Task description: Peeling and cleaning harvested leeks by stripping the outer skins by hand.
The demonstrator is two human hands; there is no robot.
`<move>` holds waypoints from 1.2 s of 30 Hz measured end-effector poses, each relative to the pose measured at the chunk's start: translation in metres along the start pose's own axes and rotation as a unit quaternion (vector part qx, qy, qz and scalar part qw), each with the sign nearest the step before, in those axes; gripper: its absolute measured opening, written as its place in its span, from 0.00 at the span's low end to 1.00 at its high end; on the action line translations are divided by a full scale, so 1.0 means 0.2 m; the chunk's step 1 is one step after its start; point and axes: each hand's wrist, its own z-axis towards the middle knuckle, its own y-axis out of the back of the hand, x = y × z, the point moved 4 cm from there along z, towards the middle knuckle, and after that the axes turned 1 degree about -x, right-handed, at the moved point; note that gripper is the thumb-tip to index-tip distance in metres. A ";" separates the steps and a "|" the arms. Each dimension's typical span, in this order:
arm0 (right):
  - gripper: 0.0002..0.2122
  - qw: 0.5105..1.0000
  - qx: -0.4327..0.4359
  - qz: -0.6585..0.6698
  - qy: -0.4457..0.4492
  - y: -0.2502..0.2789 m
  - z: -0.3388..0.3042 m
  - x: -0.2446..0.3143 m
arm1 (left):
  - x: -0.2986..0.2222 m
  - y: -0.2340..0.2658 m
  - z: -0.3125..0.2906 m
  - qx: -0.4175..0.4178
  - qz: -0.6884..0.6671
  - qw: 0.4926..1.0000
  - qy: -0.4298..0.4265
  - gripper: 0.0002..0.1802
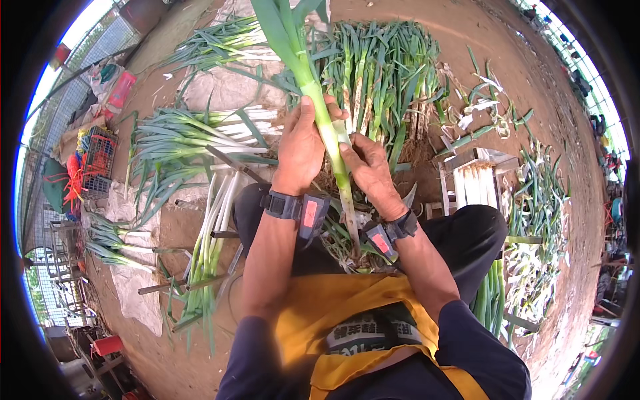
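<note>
A long green onion (325, 127) is held at a slant in front of me, its leaves at the top and its dirty root end low between my knees. My left hand (299, 148) is closed around the stalk at mid-height. Beside it, my right hand (372, 172) pinches a strip of pale outer skin (341, 131) that stands partly off the stalk. Both wrists carry dark straps with pinkish-red tags. Beyond my hands lies a large pile of untrimmed green onions (380, 80) with brown-stained stems and earthy roots.
To the left, cleaned green onions (193, 130) lie in bundles on pale sacking (137, 293); others (215, 227) rest in a metal rack (227, 163). White stems (475, 185) fill a frame by my right knee. Peeled scraps (537, 247) cover the ground at right. A crate (101, 157) stands far left.
</note>
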 end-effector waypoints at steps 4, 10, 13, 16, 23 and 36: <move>0.08 0.993 -0.064 -0.098 0.021 0.02 0.04 -0.11 | 0.02 -0.02 -0.01 -0.001 0.002 1.000 0.030 0.25; 0.11 0.914 0.190 0.213 -0.287 -0.10 -0.02 -0.44 | -0.06 -0.02 -0.04 0.048 0.055 0.997 -0.003 0.25; 0.13 0.935 0.201 -0.165 -0.239 -0.06 -0.15 -0.77 | -0.11 -0.02 -0.02 0.048 0.009 0.998 -0.031 0.24; 0.10 0.837 0.216 -0.481 -0.144 0.07 -0.43 -1.20 | -0.14 -0.04 0.01 0.018 -0.003 0.999 -0.049 0.22; 0.20 0.900 0.001 -0.434 -0.051 0.24 -0.36 -1.08 | -0.17 0.04 0.03 -0.007 -0.050 0.996 -0.073 0.18; 0.17 0.978 -0.095 -0.117 0.145 -0.10 -0.20 -0.08 | -0.10 0.08 0.00 -0.081 -0.058 0.994 -0.049 0.15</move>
